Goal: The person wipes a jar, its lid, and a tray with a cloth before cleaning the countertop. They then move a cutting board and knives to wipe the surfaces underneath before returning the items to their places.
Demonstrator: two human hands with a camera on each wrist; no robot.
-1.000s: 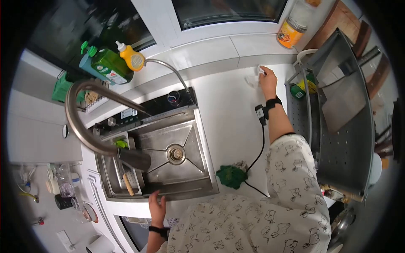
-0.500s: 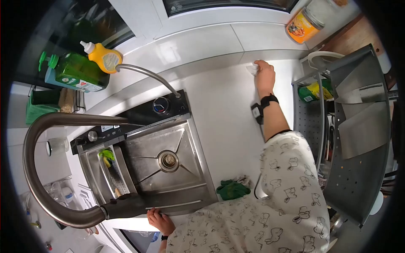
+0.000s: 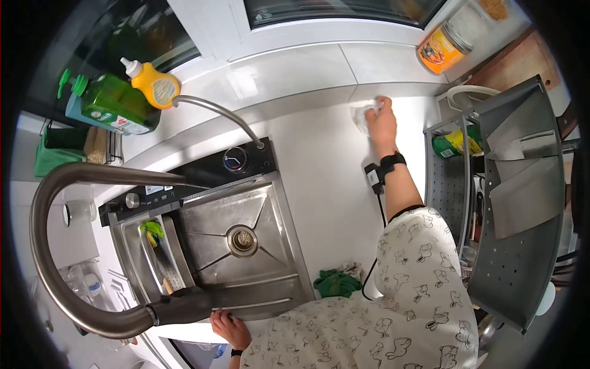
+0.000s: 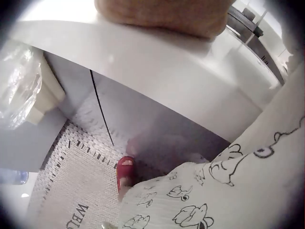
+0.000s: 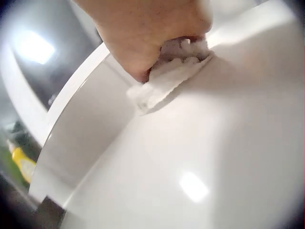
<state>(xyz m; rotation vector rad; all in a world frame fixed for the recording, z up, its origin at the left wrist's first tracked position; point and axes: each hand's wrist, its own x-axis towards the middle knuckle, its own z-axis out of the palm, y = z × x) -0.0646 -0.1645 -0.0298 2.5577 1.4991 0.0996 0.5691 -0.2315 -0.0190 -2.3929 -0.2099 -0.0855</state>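
At the back of the white counter (image 3: 332, 178), my right hand (image 3: 382, 129) holds a crumpled white tissue (image 3: 361, 117) against the surface near the wall tiles. In the right wrist view, the curled fingers bunch the tissue (image 5: 167, 83), and its lower edge lies along the counter. My left hand (image 3: 231, 329) rests on the front edge beside the sink (image 3: 221, 246), its fingers loosely bent, holding nothing. Only the underside of the left hand (image 4: 167, 14) shows in the left wrist view. A green cloth (image 3: 338, 283) lies rumpled on the counter between the sink and my sleeve.
A curved metal faucet (image 3: 40, 240) arches over the sink's left side. Bottles, including a yellow one (image 3: 157, 86), stand on the sill. To the right is a grey rack (image 3: 516, 264) with knives. An orange-labelled jar (image 3: 439, 52) stands at the back right.
Over the last second my left hand has come down onto the front edge by the sink. My right hand has shifted slightly along the back of the counter with the tissue.
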